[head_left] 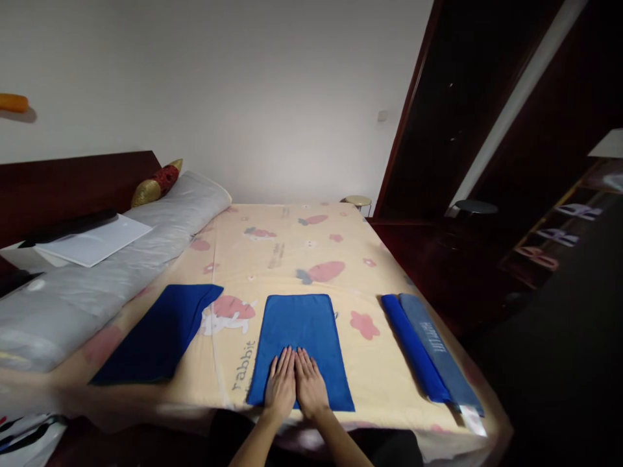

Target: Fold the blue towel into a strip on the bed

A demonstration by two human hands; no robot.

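Note:
A blue cloth [298, 318] lies spread flat near the front edge of the bed [370, 363], its long sides pointing away from me. Both hands rest on its near half, palms down and side by side. My left hand [281, 384] is flat with its fingers stretched forward. Beside it, nearly touching, my right hand [310, 384] lies the same way, fingers out straight. Neither hand holds anything. To the left is a dark blue cloth [160, 331], its upper right part folded over. On the right lie a narrow folded bright blue cloth [416, 350] and a narrow folded grey-blue cloth [438, 344] with pale lettering.
Along the left runs a rolled grey bedding bundle [195, 194], with a white flat board [95, 240] and a red-and-gold cushion [158, 183] on it. Beyond stands a dark headboard [73, 178]. A round stool [359, 201] and a shoe rack [559, 227] are farther right.

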